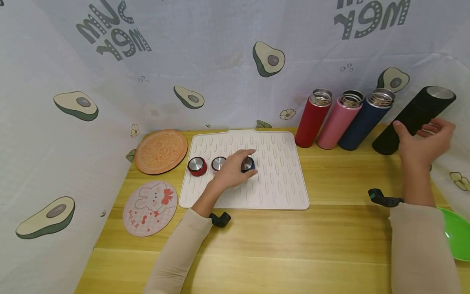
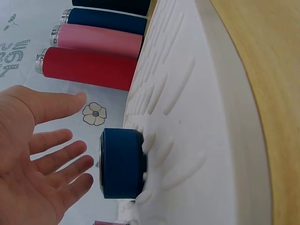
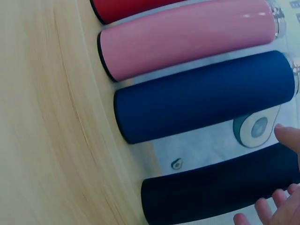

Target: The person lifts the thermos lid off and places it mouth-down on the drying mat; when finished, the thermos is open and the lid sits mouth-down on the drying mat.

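My left hand [image 1: 236, 169] hovers around the blue lid [image 2: 123, 163], which stands on the white drying mat [image 1: 279, 175]. Its thumb and fingers are spread, and the left wrist view shows a gap between them and the lid. To the left on the mat are a red lid [image 1: 197, 166] and a pink lid [image 1: 218, 164], the latter partly hidden by the hand. At the far right, the right hand [image 1: 427, 141] is beside the capped black thermos bottle [image 1: 413, 110]. Its thumb and fingers are spread apart on either side of the bottle, loosely bent.
Lidless red [image 1: 312, 120], pink [image 1: 338, 122] and blue [image 1: 363, 122] thermos bottles stand along the back. An orange round mat [image 1: 161, 151] and a bunny coaster [image 1: 150, 208] lie at left. A green plate [image 1: 457, 237] is partly behind the right sleeve. Printed cloth walls border the wooden table [image 1: 293, 249].
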`<move>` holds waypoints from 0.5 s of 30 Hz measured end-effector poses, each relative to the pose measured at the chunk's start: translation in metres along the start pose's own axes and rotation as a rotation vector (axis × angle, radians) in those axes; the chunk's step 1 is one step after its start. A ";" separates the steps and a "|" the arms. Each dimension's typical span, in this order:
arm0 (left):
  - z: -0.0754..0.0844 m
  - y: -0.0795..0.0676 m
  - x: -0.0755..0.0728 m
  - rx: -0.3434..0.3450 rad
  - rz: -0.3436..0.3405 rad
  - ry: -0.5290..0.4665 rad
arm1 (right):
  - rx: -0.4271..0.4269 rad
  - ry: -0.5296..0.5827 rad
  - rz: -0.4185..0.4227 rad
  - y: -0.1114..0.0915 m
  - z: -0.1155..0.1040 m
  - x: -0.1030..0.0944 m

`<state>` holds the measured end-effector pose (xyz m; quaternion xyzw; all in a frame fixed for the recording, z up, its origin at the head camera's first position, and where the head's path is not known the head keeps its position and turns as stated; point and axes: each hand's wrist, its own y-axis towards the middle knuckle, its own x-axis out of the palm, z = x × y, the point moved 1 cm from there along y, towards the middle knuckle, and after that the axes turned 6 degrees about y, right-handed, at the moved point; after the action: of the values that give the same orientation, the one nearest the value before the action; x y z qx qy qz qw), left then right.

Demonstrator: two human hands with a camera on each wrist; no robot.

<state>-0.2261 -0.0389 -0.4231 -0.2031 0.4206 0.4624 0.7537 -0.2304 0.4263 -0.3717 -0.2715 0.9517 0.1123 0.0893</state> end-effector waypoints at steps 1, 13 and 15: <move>0.000 0.000 0.000 0.009 0.007 -0.002 | 0.013 -0.011 -0.008 0.003 0.002 -0.001; 0.003 0.000 0.001 0.047 0.000 -0.037 | 0.127 -0.057 -0.164 0.024 0.019 0.002; 0.004 0.001 0.001 0.048 -0.003 -0.045 | 0.096 -0.098 -0.141 0.023 0.020 0.003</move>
<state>-0.2246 -0.0351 -0.4216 -0.1751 0.4142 0.4554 0.7684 -0.2431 0.4496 -0.3878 -0.3276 0.9290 0.0732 0.1561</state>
